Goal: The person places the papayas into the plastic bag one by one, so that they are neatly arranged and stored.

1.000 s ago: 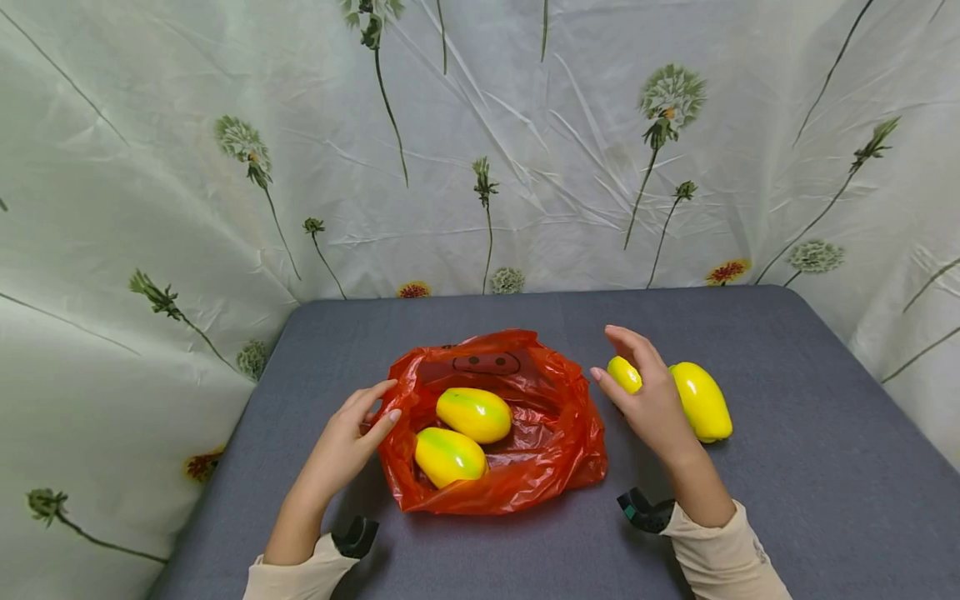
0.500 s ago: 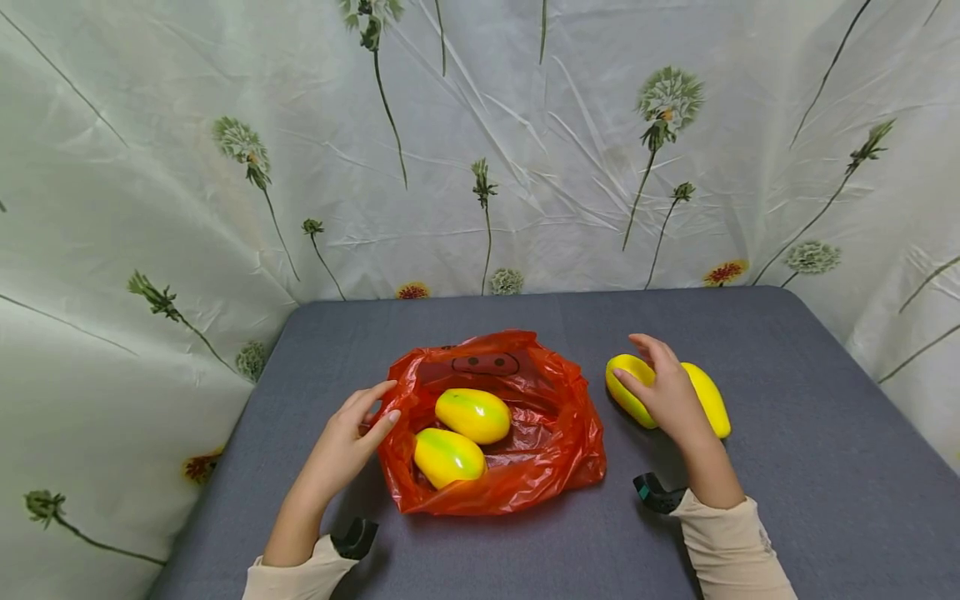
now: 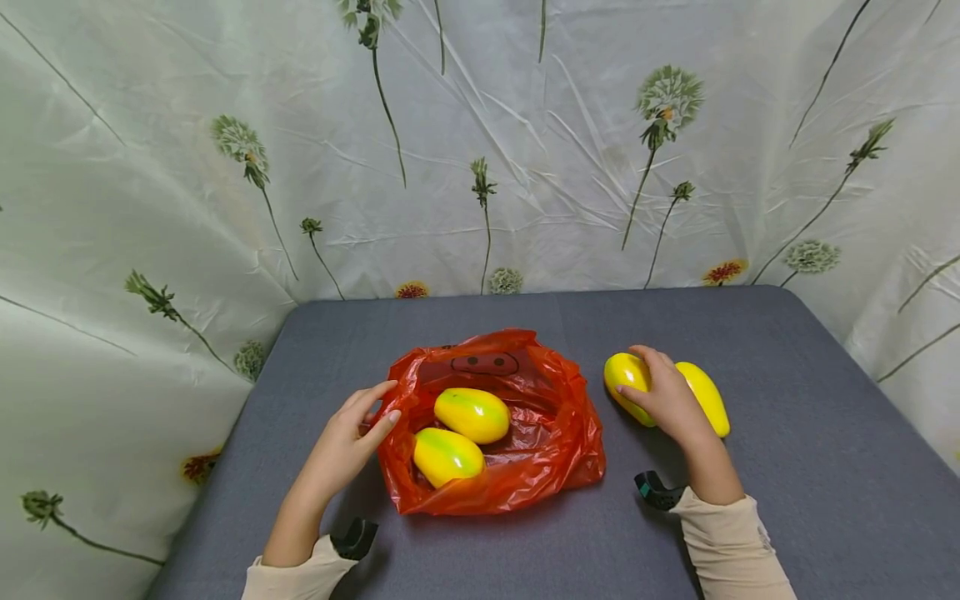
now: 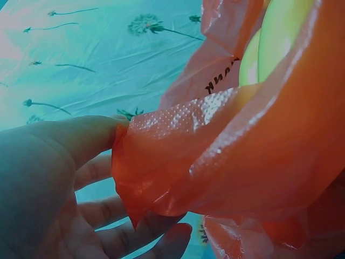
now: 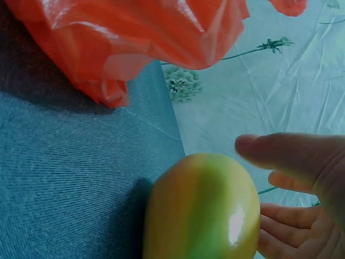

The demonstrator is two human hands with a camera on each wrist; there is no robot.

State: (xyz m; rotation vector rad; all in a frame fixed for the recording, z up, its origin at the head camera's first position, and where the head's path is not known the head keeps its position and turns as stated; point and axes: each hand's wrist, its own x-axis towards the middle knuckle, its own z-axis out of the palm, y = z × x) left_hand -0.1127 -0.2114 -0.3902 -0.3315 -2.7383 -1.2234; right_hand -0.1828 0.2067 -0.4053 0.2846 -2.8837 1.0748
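Note:
A crumpled red plastic bag (image 3: 570,450) stands with its mouth wide on the table. Two glossy yellow-green papayas (image 3: 472,415) lie inside it. My left hand (image 3: 345,442) touches the bag's left rim, thumb and fingers spread apart; in the left wrist view the bag's edge (image 4: 161,178) overlaps the fingers. To the right of the bag, my right hand (image 3: 670,402) is over a yellow papaya (image 3: 626,373), partly covering it. The right wrist view shows the thumb apart from this papaya (image 5: 202,210), with the other fingers along its far side. Another papaya (image 3: 707,398) lies just right of the hand.
A grey cloth-covered table (image 3: 795,467) bears everything. Behind and to the left hangs a white curtain (image 3: 555,167) printed with dandelions. Black wrist devices (image 3: 658,492) are strapped at both sleeves.
My right hand has moved right and down from beside the bag onto the nearer loose papaya. The left hand and the bag have stayed in place.

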